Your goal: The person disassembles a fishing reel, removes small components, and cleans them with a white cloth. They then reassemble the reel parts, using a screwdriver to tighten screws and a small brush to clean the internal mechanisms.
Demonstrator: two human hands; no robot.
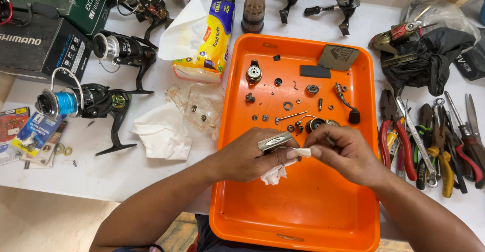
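Over the middle of the orange tray (303, 216), the left hand (247, 156) clamps a small silver metal part (275, 141) and a white tissue (277, 171), while the right hand (348, 153) pinches the tissue's end with fingers together. Small reel parts (288, 105) lie scattered toward the tray's far edge. Pliers (399, 141) lie beside its right edge, and a tissue pack (207, 40) sits off its far left corner.

Bright, even light falls from above; shadows under the reels at the left of the frame are soft and short. The orange tray (230, 131) shows mild sheen. Focus is sharp throughout, with slight bending at the edges.
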